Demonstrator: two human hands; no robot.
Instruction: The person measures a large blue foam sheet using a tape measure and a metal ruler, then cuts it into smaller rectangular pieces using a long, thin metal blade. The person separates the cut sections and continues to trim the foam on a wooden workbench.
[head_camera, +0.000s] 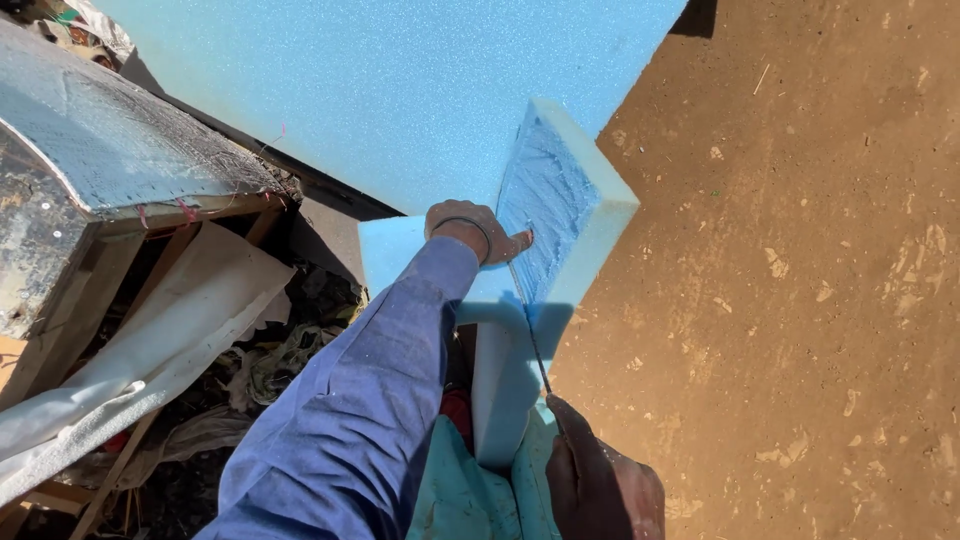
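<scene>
Hands at work: left hand (470, 232) pressed open on blue foam block (560, 200); right hand (600, 485) clamped on thin blade (530, 320) w/ tip in the cut.

A thick blue foam slab (420, 110), partly sliced by a thin blade (530, 330).

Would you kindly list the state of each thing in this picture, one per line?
blue foam slab: partly cut, a strip split away.
cut foam strip: bent outward, rough cut face showing.
thin blade: in the cut, running between the hands.
left hand: pressed on the foam beside the cut.
right hand: closed on the blade's lower end.
wooden frame: worn, covering torn.
</scene>
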